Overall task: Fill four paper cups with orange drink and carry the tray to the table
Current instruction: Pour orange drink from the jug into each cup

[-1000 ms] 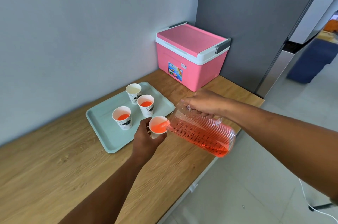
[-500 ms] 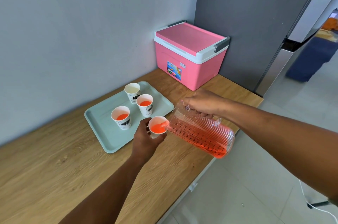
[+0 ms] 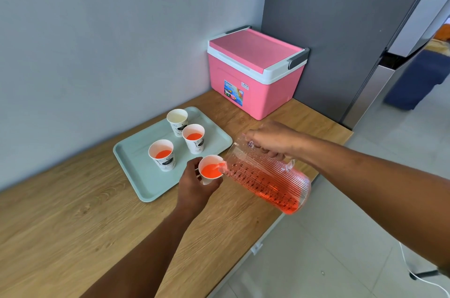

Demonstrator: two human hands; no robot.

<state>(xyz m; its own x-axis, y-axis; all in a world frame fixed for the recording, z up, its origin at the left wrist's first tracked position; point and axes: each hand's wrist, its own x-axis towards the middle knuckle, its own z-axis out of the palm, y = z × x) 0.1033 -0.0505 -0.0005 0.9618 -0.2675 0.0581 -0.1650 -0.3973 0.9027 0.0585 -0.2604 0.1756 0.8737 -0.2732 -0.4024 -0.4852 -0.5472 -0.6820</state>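
Fingers of the left hand wrap the cup; the right hand grips a tilted jug, its spout at the rim's 3 o'clock. Tipping further could overflow the cup onto the wooden counter. At 10 o'clock, the tray holds two filled cups and one empty. A pink cooler stands at 12, against grey walls.

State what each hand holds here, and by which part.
Left hand holds a cup by its side wall, off the tray. Right hand holds the jug by its handle, tilted toward that cup.
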